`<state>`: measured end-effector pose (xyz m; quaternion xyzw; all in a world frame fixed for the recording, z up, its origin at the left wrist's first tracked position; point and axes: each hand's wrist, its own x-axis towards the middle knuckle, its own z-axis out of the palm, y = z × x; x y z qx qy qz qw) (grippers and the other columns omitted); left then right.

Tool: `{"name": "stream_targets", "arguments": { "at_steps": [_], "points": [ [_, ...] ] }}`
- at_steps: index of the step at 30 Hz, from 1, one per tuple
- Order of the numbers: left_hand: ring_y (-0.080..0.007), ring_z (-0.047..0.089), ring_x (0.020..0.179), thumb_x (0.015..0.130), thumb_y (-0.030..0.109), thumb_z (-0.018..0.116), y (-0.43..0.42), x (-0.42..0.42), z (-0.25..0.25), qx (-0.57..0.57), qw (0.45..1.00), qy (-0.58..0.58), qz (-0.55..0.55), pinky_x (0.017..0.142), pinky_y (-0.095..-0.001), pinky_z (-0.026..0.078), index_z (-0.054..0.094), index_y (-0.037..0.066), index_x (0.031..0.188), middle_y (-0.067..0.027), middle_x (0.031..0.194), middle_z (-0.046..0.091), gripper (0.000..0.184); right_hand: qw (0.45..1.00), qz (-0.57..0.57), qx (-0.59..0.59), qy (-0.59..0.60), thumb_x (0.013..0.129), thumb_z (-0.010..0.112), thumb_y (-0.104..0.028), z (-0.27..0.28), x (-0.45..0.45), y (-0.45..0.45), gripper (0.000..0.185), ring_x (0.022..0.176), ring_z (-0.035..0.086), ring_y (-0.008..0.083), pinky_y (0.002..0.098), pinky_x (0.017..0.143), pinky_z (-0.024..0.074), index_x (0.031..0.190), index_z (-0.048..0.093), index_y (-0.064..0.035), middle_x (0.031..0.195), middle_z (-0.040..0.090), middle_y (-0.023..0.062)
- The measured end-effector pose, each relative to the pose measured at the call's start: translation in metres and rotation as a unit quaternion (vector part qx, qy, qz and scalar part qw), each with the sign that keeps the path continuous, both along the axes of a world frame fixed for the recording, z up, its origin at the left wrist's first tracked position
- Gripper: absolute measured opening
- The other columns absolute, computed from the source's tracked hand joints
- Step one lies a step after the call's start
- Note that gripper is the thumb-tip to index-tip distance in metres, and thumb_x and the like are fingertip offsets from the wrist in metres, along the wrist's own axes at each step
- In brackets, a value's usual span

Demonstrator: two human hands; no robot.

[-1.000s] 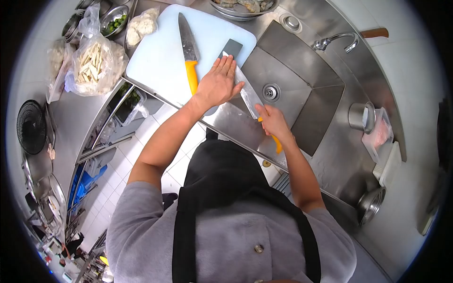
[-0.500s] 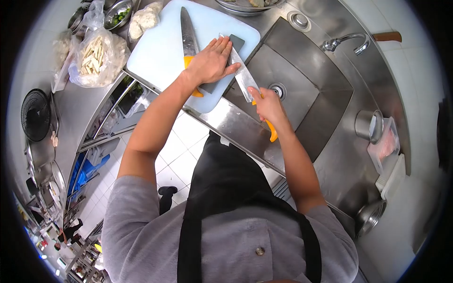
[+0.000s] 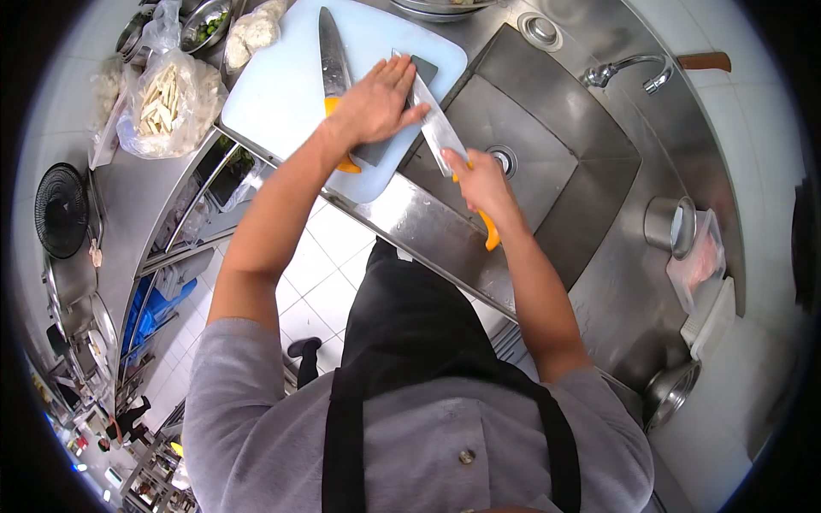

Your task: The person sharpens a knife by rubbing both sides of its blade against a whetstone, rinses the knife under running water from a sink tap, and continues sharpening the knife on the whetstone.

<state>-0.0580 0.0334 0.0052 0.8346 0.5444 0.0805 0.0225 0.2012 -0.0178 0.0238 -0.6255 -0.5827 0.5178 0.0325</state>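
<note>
My right hand is wrapped around the yellow handle of a kitchen knife. The knife's wide blade lies across a dark grey sharpening stone, which rests on a pale blue cutting board. My left hand lies flat on the blade, fingers stretched out and thumb apart, and hides part of the stone. A second knife with a yellow handle lies on the board left of that hand, its handle partly covered by my left wrist.
Right of the board is a steel sink with a faucet. A bag of cut pale strips and a bowl of green pieces stand at the left. A pot and a plastic container are at the right.
The view has shifted slightly, so the board and sink sit a little higher and further left. Both hands and the knife keep nearly the same place on the stone.
</note>
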Motion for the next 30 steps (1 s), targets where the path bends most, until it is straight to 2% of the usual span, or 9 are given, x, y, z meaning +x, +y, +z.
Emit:
{"name": "stream_targets", "arguments": {
  "at_steps": [4,6,9,13,16,18,23,28,30],
  "points": [
    [-0.0412,0.043,0.153,0.106,0.056,0.054,-0.043,0.013,0.001,-0.004,1.0,0.008,-0.008,0.131,-0.0475,0.029,0.049,-0.015,0.15,-0.033,0.161,0.044,0.083,1.0,-0.007,-0.028,0.01,0.105,0.064,-0.053,0.012,0.012,-0.032,0.056,0.052,0.066,0.0287,0.0438,0.055,0.0519,0.099,0.071,0.0021,0.069,0.066,0.0183],
    [-0.0417,0.043,0.153,0.105,0.056,0.056,-0.093,0.033,0.006,-0.039,0.999,-0.007,-0.011,0.131,-0.0469,0.028,0.049,-0.015,0.15,-0.0336,0.162,0.043,0.084,0.981,0.097,0.167,-0.018,0.105,0.063,-0.054,-0.032,0.051,-0.082,0.057,0.059,0.07,0.034,0.0458,0.06,0.0541,0.101,0.071,0.002,0.072,0.069,0.0197],
    [-0.0422,0.042,0.153,0.105,0.057,0.055,-0.082,0.029,0.005,-0.035,0.999,-0.004,-0.017,0.131,-0.0464,0.028,0.049,-0.014,0.151,-0.0337,0.162,0.043,0.084,0.995,0.067,0.066,-0.022,0.105,0.062,-0.054,-0.014,0.044,-0.075,0.057,0.066,0.072,0.0388,0.0476,0.066,0.0553,0.101,0.071,0.0027,0.076,0.071,0.0206],
    [-0.0415,0.04,0.154,0.106,0.054,0.055,-0.002,0.003,-0.003,0.001,1.0,-0.008,-0.01,0.132,-0.0462,0.026,0.049,-0.014,0.151,-0.0332,0.161,0.044,0.082,1.0,0.014,-0.016,0.004,0.106,0.062,-0.052,0.005,0.003,0.003,0.057,0.051,0.065,0.0267,0.0422,0.052,0.0508,0.095,0.069,0.0036,0.069,0.067,0.0146],
    [-0.0412,0.041,0.154,0.105,0.054,0.056,-0.034,0.014,0.001,-0.019,0.999,-0.028,0.003,0.131,-0.0467,0.027,0.049,-0.015,0.15,-0.033,0.161,0.045,0.082,0.999,0.017,-0.022,0.02,0.106,0.063,-0.051,0.025,0.012,-0.02,0.057,0.047,0.061,0.0213,0.0392,0.048,0.048,0.095,0.068,0.0039,0.065,0.063,0.0116],
    [-0.0413,0.042,0.153,0.104,0.055,0.058,-0.068,0.026,0.003,-0.021,0.999,-0.048,-0.002,0.131,-0.0469,0.028,0.049,-0.015,0.15,-0.0332,0.161,0.045,0.083,0.999,0.016,-0.035,0.008,0.106,0.064,-0.051,0.038,0.025,-0.046,0.057,0.047,0.061,0.0216,0.0392,0.048,0.0484,0.095,0.067,0.0044,0.064,0.063,0.0116],
    [-0.0431,0.046,0.151,0.109,0.056,0.046,-0.021,0.011,0.005,0.008,1.0,-0.025,0.001,0.13,-0.0453,0.028,0.05,-0.017,0.149,-0.0345,0.158,0.048,0.083,1.0,0.012,0.001,0.017,0.105,0.066,-0.05,0.02,0.006,-0.004,0.056,0.045,0.06,0.0216,0.039,0.047,0.0486,0.092,0.066,0.0044,0.062,0.062,0.0116],
    [-0.0426,0.043,0.153,0.106,0.055,0.055,-0.065,0.021,0.006,-0.017,0.999,-0.033,-0.004,0.131,-0.0464,0.029,0.049,-0.015,0.15,-0.0346,0.16,0.045,0.083,0.999,0.004,-0.015,0.031,0.105,0.065,-0.051,0.016,0.024,-0.047,0.056,0.046,0.061,0.0227,0.0389,0.048,0.0494,0.09,0.067,0.0038,0.064,0.064,0.0135],
    [-0.0419,0.042,0.154,0.104,0.057,0.058,-0.093,0.03,0.002,-0.032,0.999,-0.037,-0.015,0.131,-0.0476,0.027,0.048,-0.015,0.151,-0.0356,0.16,0.044,0.087,0.995,0.041,0.087,0.032,0.105,0.065,-0.051,-0.002,0.043,-0.077,0.056,0.047,0.063,0.0251,0.04,0.048,0.0493,0.093,0.069,0.0038,0.064,0.064,0.0147]
  ]
}}
